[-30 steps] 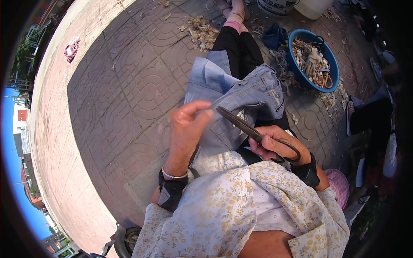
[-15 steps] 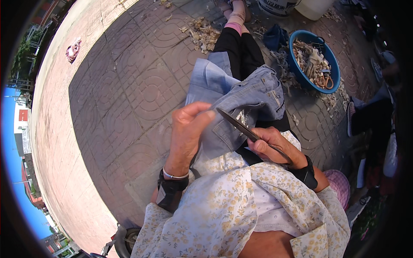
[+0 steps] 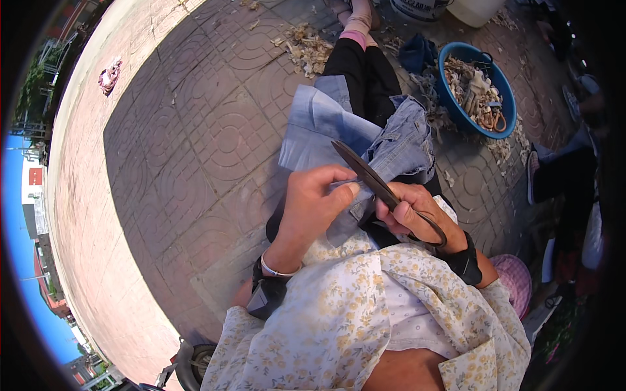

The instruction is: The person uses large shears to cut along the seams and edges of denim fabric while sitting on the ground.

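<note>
A pair of light blue denim jeans (image 3: 319, 127) lies across my lap, bunched up with a frayed part at the right. My left hand (image 3: 313, 205) is closed, thumb and fingers pinching an edge of the denim close to my body. Dark metal scissors (image 3: 360, 164) are gripped in my right hand (image 3: 415, 212), with the handle loop showing below the fingers. Their blades look together and point up and to the left, over the jeans and just past my left fingertips. Part of the denim under both hands is hidden.
At the upper right stands a blue basin (image 3: 507, 98) filled with pale scraps and an orange-handled tool. Scrap heaps (image 3: 306, 49) lie on the paving. Dark blue cloth (image 3: 417, 53) sits beside the basin. Another person's leg (image 3: 564, 173) is at the right.
My left hand has moved right and slightly down, drawing denim toward my body. The jeans have shifted and bunched. The scissors have tilted more upright, with my right hand nearly in place.
</note>
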Demonstrator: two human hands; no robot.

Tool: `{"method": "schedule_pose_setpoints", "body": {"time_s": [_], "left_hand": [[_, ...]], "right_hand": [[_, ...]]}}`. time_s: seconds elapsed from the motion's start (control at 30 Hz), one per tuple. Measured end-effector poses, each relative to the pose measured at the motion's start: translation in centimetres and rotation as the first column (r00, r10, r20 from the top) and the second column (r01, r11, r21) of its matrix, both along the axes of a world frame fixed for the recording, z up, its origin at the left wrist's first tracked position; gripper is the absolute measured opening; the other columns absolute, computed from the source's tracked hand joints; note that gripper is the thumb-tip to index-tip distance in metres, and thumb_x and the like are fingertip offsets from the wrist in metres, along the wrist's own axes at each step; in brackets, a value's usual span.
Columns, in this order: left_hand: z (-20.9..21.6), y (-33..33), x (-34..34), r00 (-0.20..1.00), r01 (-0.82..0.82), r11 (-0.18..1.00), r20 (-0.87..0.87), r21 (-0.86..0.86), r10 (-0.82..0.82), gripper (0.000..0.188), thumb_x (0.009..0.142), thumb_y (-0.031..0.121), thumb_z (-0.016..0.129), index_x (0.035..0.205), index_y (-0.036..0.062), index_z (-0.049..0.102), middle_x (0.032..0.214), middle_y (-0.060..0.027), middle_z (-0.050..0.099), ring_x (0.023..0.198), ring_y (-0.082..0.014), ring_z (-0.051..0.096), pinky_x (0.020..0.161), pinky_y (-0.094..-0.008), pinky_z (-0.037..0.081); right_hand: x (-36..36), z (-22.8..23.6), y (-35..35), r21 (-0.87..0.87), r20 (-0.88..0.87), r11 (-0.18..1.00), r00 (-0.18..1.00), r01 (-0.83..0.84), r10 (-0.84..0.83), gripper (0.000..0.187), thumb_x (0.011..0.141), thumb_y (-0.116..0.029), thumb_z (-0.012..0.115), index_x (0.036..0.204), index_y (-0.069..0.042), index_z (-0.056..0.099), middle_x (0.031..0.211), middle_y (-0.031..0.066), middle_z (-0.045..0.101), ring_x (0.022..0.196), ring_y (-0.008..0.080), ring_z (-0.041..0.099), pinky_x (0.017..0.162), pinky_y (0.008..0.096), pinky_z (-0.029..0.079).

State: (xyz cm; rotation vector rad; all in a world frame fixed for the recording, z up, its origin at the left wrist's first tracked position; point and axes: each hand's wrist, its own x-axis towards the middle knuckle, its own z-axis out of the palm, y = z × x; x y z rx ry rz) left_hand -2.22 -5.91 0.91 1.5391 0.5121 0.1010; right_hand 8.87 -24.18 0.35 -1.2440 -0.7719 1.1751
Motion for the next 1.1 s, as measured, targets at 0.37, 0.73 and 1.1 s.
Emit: {"method": "schedule_pose_setpoints", "body": {"time_s": [0.37, 0.73, 1.1], "left_hand": [[-0.1, 2.1, -0.4, 0.973, -0.111, 0.935, 0.153, -0.336, 0.171, 0.017, 0.082, 0.000, 0.061, 0.096, -0.0054, 0.067, 0.089, -0.0046, 0.067, 0.078, -0.0079, 0.060, 0.074, -0.0216, 0.048], [-0.2, 2.0, -0.4, 0.970, -0.128, 0.942, 0.157, -0.311, 0.183, 0.018, 0.081, 0.000, 0.062, 0.097, -0.0056, 0.067, 0.090, -0.0053, 0.067, 0.079, -0.0083, 0.061, 0.074, -0.0220, 0.048], [0.0, 1.8, -0.3, 0.965, -0.149, 0.942, 0.164, -0.301, 0.205, 0.018, 0.080, -0.001, 0.061, 0.096, -0.0071, 0.066, 0.087, -0.0071, 0.068, 0.074, -0.0081, 0.061, 0.072, -0.0210, 0.048]], "right_hand": [[0.8, 0.6, -2.2, -0.099, -0.172, 0.989, 0.980, -0.113, 0.095, 0.054, 0.092, -0.057, 0.046, 0.087, -0.003, 0.054, 0.065, -0.0029, 0.042, 0.052, 0.0038, 0.036, 0.045, 0.0199, 0.027], [0.9, 0.7, -2.2, -0.124, -0.192, 0.984, 0.976, -0.124, 0.099, 0.054, 0.091, -0.056, 0.047, 0.086, -0.003, 0.055, 0.065, -0.0025, 0.043, 0.054, 0.0043, 0.038, 0.046, 0.0203, 0.027], [1.0, 0.6, -2.2, -0.108, -0.207, 0.985, 0.972, -0.134, 0.110, 0.053, 0.092, -0.055, 0.047, 0.085, -0.003, 0.054, 0.066, -0.0026, 0.043, 0.053, 0.0044, 0.038, 0.046, 0.0207, 0.027]]}}
